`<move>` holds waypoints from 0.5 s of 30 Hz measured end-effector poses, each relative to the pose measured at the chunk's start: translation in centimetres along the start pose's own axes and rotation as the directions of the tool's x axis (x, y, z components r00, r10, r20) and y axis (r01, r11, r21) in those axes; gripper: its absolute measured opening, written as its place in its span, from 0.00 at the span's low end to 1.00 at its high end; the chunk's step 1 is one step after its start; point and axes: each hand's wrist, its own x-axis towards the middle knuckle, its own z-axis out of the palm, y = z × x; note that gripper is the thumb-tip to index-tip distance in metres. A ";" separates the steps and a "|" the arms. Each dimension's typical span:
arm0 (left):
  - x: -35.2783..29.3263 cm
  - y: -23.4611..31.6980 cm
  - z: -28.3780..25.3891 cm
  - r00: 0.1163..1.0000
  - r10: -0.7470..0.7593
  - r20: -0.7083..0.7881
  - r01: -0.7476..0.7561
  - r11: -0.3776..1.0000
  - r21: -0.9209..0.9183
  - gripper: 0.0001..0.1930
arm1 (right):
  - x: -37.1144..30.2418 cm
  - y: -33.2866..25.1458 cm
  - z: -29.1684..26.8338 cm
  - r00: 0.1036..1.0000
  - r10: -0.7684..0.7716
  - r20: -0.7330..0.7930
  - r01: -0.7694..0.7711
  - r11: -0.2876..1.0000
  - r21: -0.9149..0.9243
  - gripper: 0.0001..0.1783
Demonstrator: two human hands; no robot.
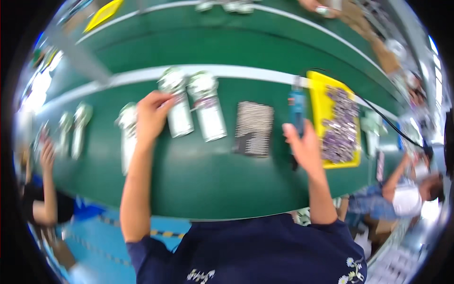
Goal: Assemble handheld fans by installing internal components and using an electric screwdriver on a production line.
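My left hand [152,113] is closed in a pinch at the neck of a white handheld device [180,118] with a round head; whatever is between its fingertips is too blurred to name. A second such device [210,120] lies just right of it, and another [128,137] is partly behind my left wrist. My right hand [305,144] grips a blue electric screwdriver [297,109], thumb on its left side, the tool pointing away from me. Between my hands lies a dark block with rows of small metallic pieces, probably screws [255,128].
A yellow tray [328,165] of small shiny purplish parts stands beside my right hand. A black cable [383,116] arcs past it. More white devices [79,130] lie on the green table [203,184] at left. Co-workers sit at left [45,203] and right [402,189].
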 end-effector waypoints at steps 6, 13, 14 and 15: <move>-0.7 2.2 0.3 0.998 -0.046 0.052 0.039 0.989 0.139 0.13 | 1.6 1.7 -0.5 0.982 -0.113 -0.148 0.029 0.878 -0.479 0.32; -8.4 4.5 -6.9 0.922 0.280 -0.269 -0.098 0.839 0.536 0.21 | 4.7 2.5 -7.7 0.890 -0.288 -0.354 0.137 0.908 -0.395 0.20; -9.3 3.8 -8.8 0.921 0.276 -0.275 -0.088 0.834 0.544 0.21 | 7.2 4.7 -9.0 0.848 -0.392 -0.357 0.179 0.845 -0.503 0.19; -9.9 3.2 -10.4 0.901 0.249 -0.354 0.001 0.816 0.578 0.21 | 9.7 6.7 -10.1 0.849 -0.421 -0.319 0.168 0.788 -0.593 0.20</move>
